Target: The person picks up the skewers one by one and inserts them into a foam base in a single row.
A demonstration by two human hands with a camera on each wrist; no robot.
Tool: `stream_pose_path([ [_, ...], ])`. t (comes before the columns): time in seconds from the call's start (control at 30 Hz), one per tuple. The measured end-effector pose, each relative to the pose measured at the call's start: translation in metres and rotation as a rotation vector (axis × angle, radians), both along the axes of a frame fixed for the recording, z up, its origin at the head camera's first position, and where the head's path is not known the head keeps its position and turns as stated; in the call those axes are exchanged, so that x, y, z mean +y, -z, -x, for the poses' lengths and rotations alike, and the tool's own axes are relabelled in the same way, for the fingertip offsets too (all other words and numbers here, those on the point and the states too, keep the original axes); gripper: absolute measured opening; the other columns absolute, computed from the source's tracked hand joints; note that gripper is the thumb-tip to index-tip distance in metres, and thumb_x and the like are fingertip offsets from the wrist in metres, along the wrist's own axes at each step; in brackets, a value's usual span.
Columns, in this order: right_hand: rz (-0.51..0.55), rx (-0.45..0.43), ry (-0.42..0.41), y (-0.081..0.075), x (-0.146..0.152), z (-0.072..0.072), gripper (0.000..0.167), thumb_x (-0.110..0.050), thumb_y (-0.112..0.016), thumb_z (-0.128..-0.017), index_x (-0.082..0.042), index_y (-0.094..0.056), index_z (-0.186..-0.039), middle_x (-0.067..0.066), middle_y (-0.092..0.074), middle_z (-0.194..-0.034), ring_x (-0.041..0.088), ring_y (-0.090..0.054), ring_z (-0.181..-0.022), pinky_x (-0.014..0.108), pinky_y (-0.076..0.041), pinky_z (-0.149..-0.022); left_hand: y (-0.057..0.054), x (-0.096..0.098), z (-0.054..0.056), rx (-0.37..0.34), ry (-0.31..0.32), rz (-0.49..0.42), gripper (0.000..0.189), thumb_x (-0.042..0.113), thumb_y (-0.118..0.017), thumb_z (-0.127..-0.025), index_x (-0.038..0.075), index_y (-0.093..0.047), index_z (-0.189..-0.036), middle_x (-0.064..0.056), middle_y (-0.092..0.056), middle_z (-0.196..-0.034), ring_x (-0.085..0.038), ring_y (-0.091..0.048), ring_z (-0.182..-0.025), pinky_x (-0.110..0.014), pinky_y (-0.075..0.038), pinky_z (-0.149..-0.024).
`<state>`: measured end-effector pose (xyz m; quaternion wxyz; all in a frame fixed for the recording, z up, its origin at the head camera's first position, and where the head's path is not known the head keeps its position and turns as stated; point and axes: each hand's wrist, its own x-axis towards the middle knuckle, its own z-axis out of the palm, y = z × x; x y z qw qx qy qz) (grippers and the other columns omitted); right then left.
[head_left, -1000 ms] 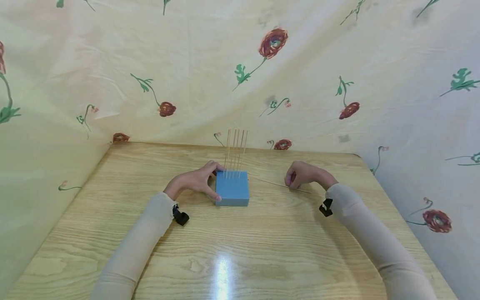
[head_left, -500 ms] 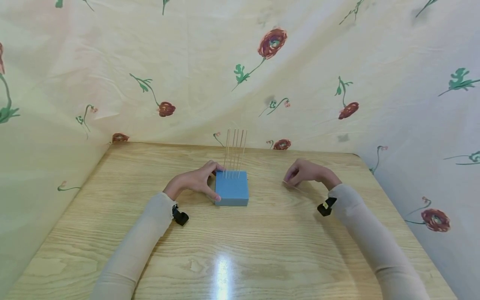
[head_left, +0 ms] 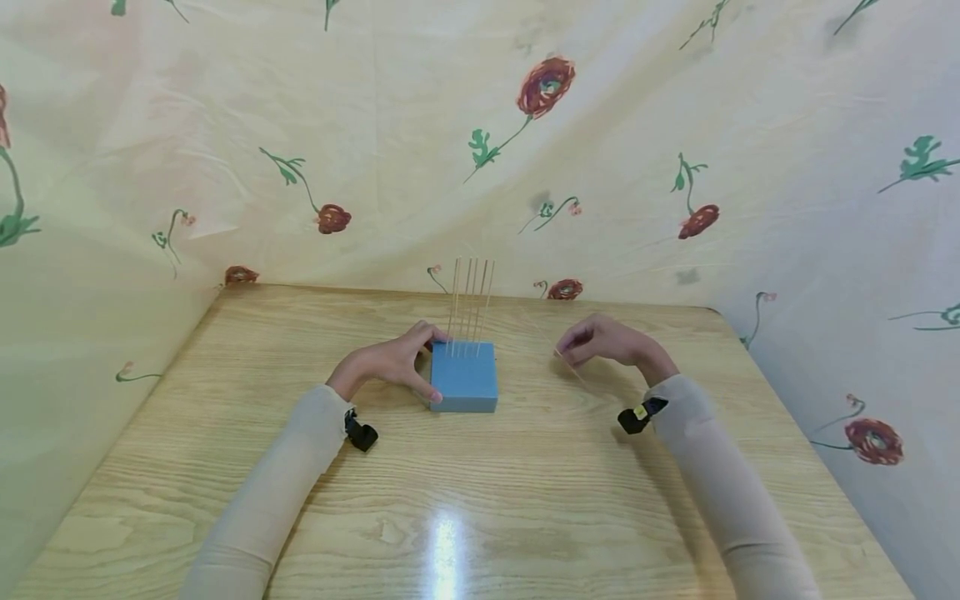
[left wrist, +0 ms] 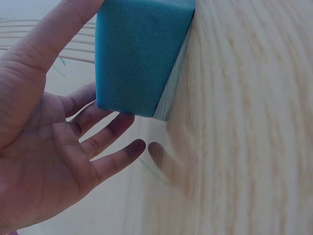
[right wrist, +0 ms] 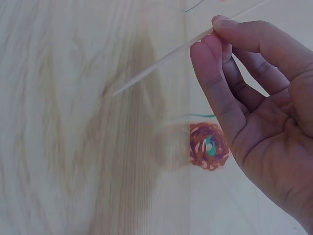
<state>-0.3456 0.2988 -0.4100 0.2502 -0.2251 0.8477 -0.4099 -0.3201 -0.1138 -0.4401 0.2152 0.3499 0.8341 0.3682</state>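
Note:
A blue foam block (head_left: 467, 380) lies on the wooden table, and several thin wooden skewers (head_left: 486, 310) stand upright in a row toward its back edge. My left hand (head_left: 392, 358) holds the block from the left, thumb at the front corner and fingers at the back corner. In the left wrist view the block's side (left wrist: 137, 58) shows between thumb and fingers. To the right of the block, my right hand (head_left: 606, 340) pinches a loose skewer (right wrist: 156, 66) between thumb and fingertips. The skewer is tilted, its pointed end downward over the table.
The wooden table (head_left: 375, 500) reaches back to a flower-printed cloth (head_left: 420, 125) that hangs behind it and along both sides. Black wrist mounts sit on both sleeves, the left mount (head_left: 361, 432) and the right mount (head_left: 641, 415).
My right hand has lifted the skewer from lying nearly flat on the table to a tilted stance, shifting slightly left. My left hand and the block have stayed put.

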Motion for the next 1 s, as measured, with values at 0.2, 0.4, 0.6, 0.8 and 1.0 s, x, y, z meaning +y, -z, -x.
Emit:
stream_pose_path([
  [0.2, 0.084, 0.012, 0.039, 0.0, -0.01, 0.0, 0.032, -0.013, -0.07, -0.097, 0.012, -0.068, -0.117, 0.03, -0.069, -0.116, 0.027, -0.073, -0.096, 0.034, -0.059, -0.087, -0.001, -0.001, -0.001, 0.005, -0.004, 0.002, 0.091, 0.033, -0.088, -0.081, 0.007, -0.034, -0.15, -0.017, -0.03, -0.149, -0.036, -0.037, -0.139, -0.052, -0.034, -0.117],
  [0.4, 0.15, 0.052, 0.058, 0.001, -0.02, 0.0, 0.034, -0.011, -0.07, -0.097, 0.015, -0.065, -0.118, 0.022, -0.073, -0.101, 0.018, -0.072, -0.091, 0.031, -0.058, -0.088, -0.004, -0.001, -0.003, -0.007, -0.009, 0.003, 0.092, 0.033, -0.088, -0.082, 0.007, -0.033, -0.151, -0.017, -0.029, -0.15, -0.037, -0.036, -0.141, -0.052, -0.034, -0.118],
  [0.6, 0.213, 0.058, 0.078, 0.003, -0.032, 0.0, 0.036, -0.011, -0.072, -0.095, 0.016, -0.064, -0.117, 0.021, -0.072, -0.108, 0.016, -0.071, -0.091, 0.028, -0.056, -0.089, -0.005, -0.001, -0.004, -0.017, -0.01, 0.003, 0.092, 0.032, -0.088, -0.082, 0.008, -0.033, -0.152, -0.017, -0.028, -0.151, -0.037, -0.035, -0.141, -0.052, -0.033, -0.118],
  [0.8, 0.298, 0.079, 0.049, 0.004, -0.044, 0.001, 0.03, -0.008, -0.072, -0.095, 0.015, -0.065, -0.113, 0.023, -0.07, -0.107, 0.016, -0.069, -0.09, 0.036, -0.058, -0.088, -0.005, -0.001, -0.004, -0.009, -0.009, 0.005, 0.092, 0.036, -0.087, -0.082, 0.008, -0.033, -0.151, -0.016, -0.029, -0.151, -0.036, -0.037, -0.141, -0.052, -0.035, -0.117],
  [1.0, 0.331, 0.107, 0.036, 0.005, -0.053, 0.002, 0.014, -0.006, -0.071, -0.095, 0.002, -0.072, -0.106, 0.003, -0.072, -0.097, 0.015, -0.069, -0.088, 0.037, -0.059, -0.087, -0.006, -0.001, -0.005, -0.016, -0.015, 0.017, 0.093, 0.034, -0.088, -0.082, 0.008, -0.033, -0.152, -0.016, -0.028, -0.151, -0.036, -0.036, -0.142, -0.051, -0.034, -0.118],
])
